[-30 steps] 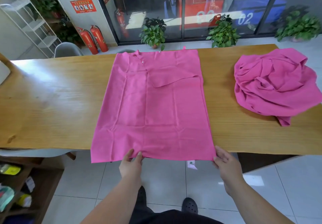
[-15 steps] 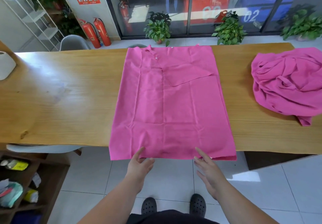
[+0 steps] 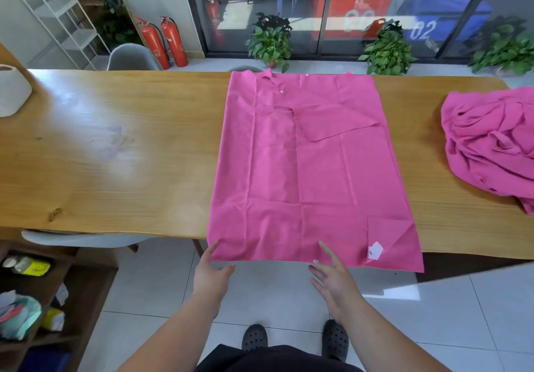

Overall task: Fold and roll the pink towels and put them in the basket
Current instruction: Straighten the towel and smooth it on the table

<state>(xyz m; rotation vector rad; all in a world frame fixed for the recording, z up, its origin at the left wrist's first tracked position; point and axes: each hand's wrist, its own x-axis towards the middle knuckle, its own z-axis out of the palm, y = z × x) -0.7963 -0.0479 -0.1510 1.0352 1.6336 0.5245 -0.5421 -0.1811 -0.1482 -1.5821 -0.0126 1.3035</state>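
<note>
Left fingers: straight, loosely spread, gripping nothing, tips at the near-left corner of the flat pink towel. Right fingers: also straight and spread, index tip over the near hem around the middle. Can't tell whether either one actually presses the cloth. Left hand and right hand both sit just below the hem, palms roughly facing each other.

The towel is spread across the table, its near edge hanging over the front lip. A white label shows on a turned-over near-right corner, and a flap is folded in at the far end.

Progress: early, I'd say. This towel looks folded flat but isn't rolled. A crumpled pink pile at the right end of the table is untouched. The white container at the far left may be the basket; can't confirm, and no towels are visible in it.

Left to do: roll this one, put it in the basket, then work through the pile.
</note>
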